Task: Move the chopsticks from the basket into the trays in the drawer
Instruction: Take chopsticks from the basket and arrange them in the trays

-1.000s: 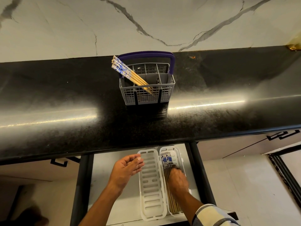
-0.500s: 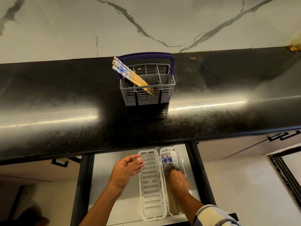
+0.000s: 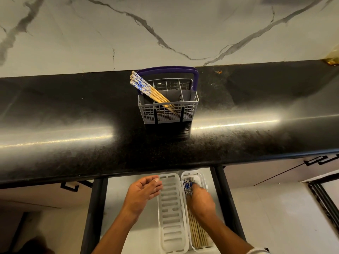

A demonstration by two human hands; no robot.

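Blue-patterned bamboo chopsticks (image 3: 189, 186) lie under right hand (image 3: 201, 202), fingers blurred, seemingly gripping; left hand (image 3: 141, 195) fingers relaxed

— Wall? 
— White marble backsplash (image 3: 183, 24), grey veins running across it. A brass-coloured fitting (image 3: 332, 60) at its far right edge.
— Counter? 
— Black speckled countertop (image 3: 55, 107), glossy, two bright streaks of reflected light along its front edge.
— Below? 
— Pale cabinet fronts with black angular handles (image 3: 322, 160); light tiled floor (image 3: 275, 217) at right, dark frame (image 3: 322, 198) in the right corner.
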